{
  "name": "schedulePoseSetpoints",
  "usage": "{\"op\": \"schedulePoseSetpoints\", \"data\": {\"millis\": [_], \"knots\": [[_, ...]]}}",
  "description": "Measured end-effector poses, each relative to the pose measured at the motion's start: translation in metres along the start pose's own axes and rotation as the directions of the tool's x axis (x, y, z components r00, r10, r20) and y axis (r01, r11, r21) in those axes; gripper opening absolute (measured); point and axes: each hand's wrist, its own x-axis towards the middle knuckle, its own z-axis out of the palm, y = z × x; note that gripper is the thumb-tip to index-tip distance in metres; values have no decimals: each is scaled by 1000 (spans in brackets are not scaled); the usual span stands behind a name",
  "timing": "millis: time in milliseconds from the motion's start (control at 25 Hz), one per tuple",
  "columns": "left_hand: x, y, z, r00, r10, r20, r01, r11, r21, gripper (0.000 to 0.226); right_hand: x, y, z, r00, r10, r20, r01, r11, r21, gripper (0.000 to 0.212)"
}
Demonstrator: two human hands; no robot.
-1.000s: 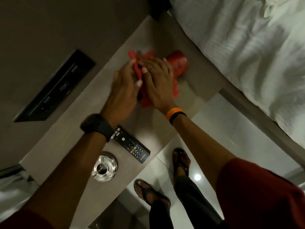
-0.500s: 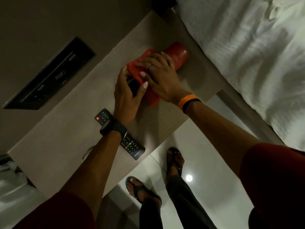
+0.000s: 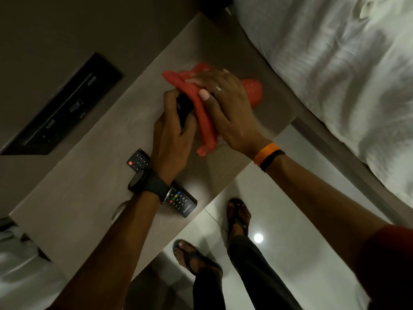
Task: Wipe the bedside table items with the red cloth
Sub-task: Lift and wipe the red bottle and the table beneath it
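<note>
My left hand [image 3: 171, 135] grips a small black object [image 3: 184, 107] above the wooden bedside table [image 3: 89, 198]. My right hand [image 3: 228, 110] presses the red cloth [image 3: 201, 108] against that object; the cloth is bunched and hangs down past my palm. A red rounded item [image 3: 253, 91] lies on the table just behind my right hand, partly hidden. A black remote control [image 3: 178, 201] lies on the table under my left wrist.
A white-sheeted bed [image 3: 335, 74] borders the table on the right. A dark panel [image 3: 62, 108] is set in the wall to the left. My sandalled feet [image 3: 238, 217] stand on glossy white floor tiles below the table's front edge.
The right hand with the cloth has slid over the black object, and the cloth is now bunched into a longer strip. The left hand has closed more tightly on the object. The ashtray is out of sight.
</note>
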Motion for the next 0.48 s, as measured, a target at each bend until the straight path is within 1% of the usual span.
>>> {"op": "schedulePoseSetpoints", "data": {"millis": [40, 80, 120, 160, 200, 240, 280, 320, 360, 400, 440, 480], "knots": [[-4, 5, 3, 999, -45, 4, 45, 999, -9, 29, -9, 7, 0, 998, 49, -42, -51, 997, -51, 37], [-7, 10, 6, 995, -103, 4, 103, 994, -32, 29, -13, 15, -2, 986, 123, -108, -133, 987, -88, 37], [-9, 14, 9, 988, -157, -5, 156, 986, -52, 30, -12, 24, -3, 961, 202, -187, -222, 971, -89, 35], [-9, 19, 12, 980, -197, -18, 196, 978, -66, 31, -7, 32, -3, 928, 272, -253, -297, 953, -64, 33], [-6, 24, 15, 972, -232, -37, 229, 971, -71, 30, 0, 36, -4, 896, 335, -292, -357, 934, -25, 31], [0, 31, 15, 962, -265, -63, 260, 963, -69, 30, 8, 36, -2, 877, 371, -305, -387, 922, 11, 33], [8, 37, 13, 952, -293, -94, 288, 956, -58, 30, 13, 31, 1, 884, 358, -302, -368, 930, 27, 36], [15, 43, 10, 939, -322, -119, 319, 947, -46, 29, 12, 25, 5, 914, 291, -283, -299, 954, 16, 39], [21, 46, 8, 926, -356, -124, 354, 934, -40, 29, 8, 18, 9, 952, 177, -250, -187, 982, -19, 39], [24, 48, 8, 913, -396, -103, 393, 918, -44, 30, 1, 14, 11, 978, 50, -203, -65, 996, -68, 38], [22, 48, 8, 905, -421, -64, 421, 907, -20, 33, -2, 15, 8, 986, -29, -162, 14, 995, -96, 37], [17, 48, 8, 912, -410, -10, 410, 910, 67, 39, -2, 20, 1, 985, -44, -165, 25, 993, -114, 35]]}}
